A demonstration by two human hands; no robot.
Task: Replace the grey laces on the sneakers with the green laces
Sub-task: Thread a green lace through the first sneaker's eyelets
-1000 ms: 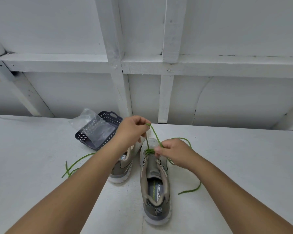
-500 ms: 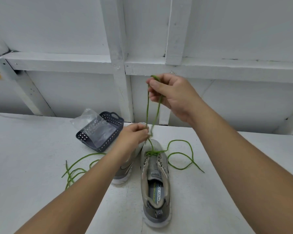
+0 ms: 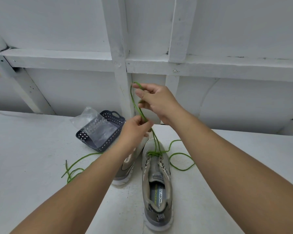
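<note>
Where the white desk (image 3: 32, 149) meets the white-painted timber wall (image 3: 227, 39), a person works with both forearms stretched out over the surface. Two grey sneakers stand side by side near the middle of the desk. The right sneaker (image 3: 156, 183) lies in full view, heel toward the person, its tongue and insole exposed. The left sneaker (image 3: 127, 168) sits just beside it and is largely hidden under the left forearm. Behind the left sneaker rests a dark perforated basket (image 3: 107, 132), tilted, with a clear plastic bag (image 3: 93, 125) lying in and over it.

A green lace (image 3: 153, 153) is threaded through the front eyelets of the right sneaker. One end trails in a loop on the desk to the right of the shoe; the other rises doubled off the toe to the hands. The right hand (image 3: 156, 100) is raised in front of the wall and pinches the top of the lace loop between thumb and forefinger. The left hand (image 3: 135, 127) is lower, just above the toes, and pinches the same strands where they cross. A second green lace (image 3: 74, 168) lies loose on the desk, left of the left forearm.
</note>
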